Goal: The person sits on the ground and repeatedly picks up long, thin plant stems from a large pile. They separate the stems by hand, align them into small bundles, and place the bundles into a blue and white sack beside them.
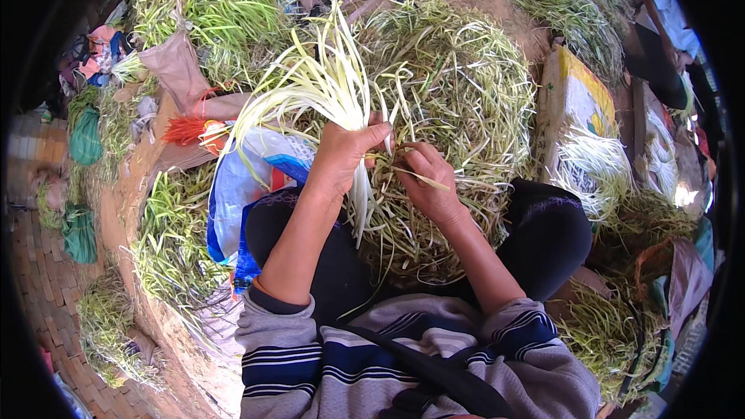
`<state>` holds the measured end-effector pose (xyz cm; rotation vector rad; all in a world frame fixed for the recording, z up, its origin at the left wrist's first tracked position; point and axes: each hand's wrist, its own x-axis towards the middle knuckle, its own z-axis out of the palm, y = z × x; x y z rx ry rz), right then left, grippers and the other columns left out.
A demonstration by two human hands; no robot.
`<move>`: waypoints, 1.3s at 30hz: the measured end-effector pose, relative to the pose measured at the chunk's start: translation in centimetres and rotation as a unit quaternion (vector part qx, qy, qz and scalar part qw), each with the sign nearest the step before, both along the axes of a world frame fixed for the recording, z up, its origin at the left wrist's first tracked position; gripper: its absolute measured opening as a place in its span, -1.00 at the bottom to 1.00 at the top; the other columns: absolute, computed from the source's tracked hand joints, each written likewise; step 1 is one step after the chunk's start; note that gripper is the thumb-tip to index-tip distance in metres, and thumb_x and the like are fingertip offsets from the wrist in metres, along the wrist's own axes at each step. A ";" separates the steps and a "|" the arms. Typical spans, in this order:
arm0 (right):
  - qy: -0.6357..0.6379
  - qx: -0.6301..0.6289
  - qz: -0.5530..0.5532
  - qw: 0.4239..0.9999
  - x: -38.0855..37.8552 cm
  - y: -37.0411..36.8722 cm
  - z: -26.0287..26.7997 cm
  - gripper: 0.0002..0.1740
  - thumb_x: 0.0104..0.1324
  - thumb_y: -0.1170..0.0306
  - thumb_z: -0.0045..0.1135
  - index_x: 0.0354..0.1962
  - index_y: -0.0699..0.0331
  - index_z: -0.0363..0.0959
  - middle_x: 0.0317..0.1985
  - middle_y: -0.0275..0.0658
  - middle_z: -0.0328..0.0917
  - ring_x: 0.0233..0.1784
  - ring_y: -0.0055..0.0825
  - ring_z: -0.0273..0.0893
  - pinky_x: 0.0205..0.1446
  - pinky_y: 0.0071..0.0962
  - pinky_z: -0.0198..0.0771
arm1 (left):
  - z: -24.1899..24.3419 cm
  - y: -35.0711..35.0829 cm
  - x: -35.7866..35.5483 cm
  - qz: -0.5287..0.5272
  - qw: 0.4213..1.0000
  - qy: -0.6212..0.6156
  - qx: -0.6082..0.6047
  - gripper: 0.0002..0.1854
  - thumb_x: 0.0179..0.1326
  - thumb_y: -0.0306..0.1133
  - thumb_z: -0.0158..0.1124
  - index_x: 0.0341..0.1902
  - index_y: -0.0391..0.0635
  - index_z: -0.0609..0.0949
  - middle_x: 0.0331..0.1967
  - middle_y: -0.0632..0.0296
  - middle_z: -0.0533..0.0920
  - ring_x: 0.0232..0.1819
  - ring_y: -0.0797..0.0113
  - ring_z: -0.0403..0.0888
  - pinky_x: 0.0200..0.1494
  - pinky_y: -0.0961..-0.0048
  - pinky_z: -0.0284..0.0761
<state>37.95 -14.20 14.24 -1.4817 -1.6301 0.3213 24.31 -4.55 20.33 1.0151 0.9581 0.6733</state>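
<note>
My left hand is closed around a bunch of pale blanched chives. The yellowish leaf tips fan out away from me, and the white stalk ends hang below the fist. Just to its right, my right hand pinches some thin, withered brownish leaves between thumb and fingers. Both hands are above a big heap of loose, limp leaves and trimmings, which lies before me and reaches between my knees.
At left lie a blue-and-white woven sack, red-orange ties and green leaf piles. White stalk bunches rest against a white-and-yellow box at right. Another person is at the far right. Green bundles lie beyond.
</note>
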 end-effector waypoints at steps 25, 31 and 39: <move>0.064 -0.194 -0.138 0.969 2.6 0.9 -3.7 -0.66 0.18 0.28 0.13 -0.18 0.36 0.49 -0.23 -0.10 0.56 -0.30 -0.28 0.56 -0.15 -0.35 0.48 | 2.0 2.2 -2.7 0.165 0.979 -0.100 0.069 -0.72 0.07 -0.47 0.30 -0.18 -0.21 0.44 -0.38 0.08 0.62 -0.32 0.22 0.65 -0.62 0.63 0.34; 0.041 -0.011 0.011 0.999 -1.8 4.2 4.0 -0.68 0.16 0.30 0.18 -0.20 0.34 0.44 -0.32 -0.09 0.50 -0.28 -0.22 0.52 -0.24 -0.27 0.41 | 2.0 1.3 -0.9 0.127 0.986 -0.111 -0.002 -0.73 0.09 -0.42 0.29 -0.16 -0.20 0.46 -0.34 0.11 0.63 -0.31 0.29 0.65 -0.58 0.62 0.32; 0.301 -0.095 -0.011 0.949 -2.3 2.6 0.9 -0.73 0.34 0.36 -0.01 -0.50 0.35 0.31 -0.67 -0.26 0.33 -0.61 -0.54 0.25 -0.53 -0.48 0.22 | 0.8 3.0 -2.7 0.209 0.965 -0.156 0.007 -0.70 0.16 -0.33 0.25 -0.12 -0.22 0.44 -0.27 0.08 0.61 -0.18 0.19 0.63 -0.55 0.63 0.36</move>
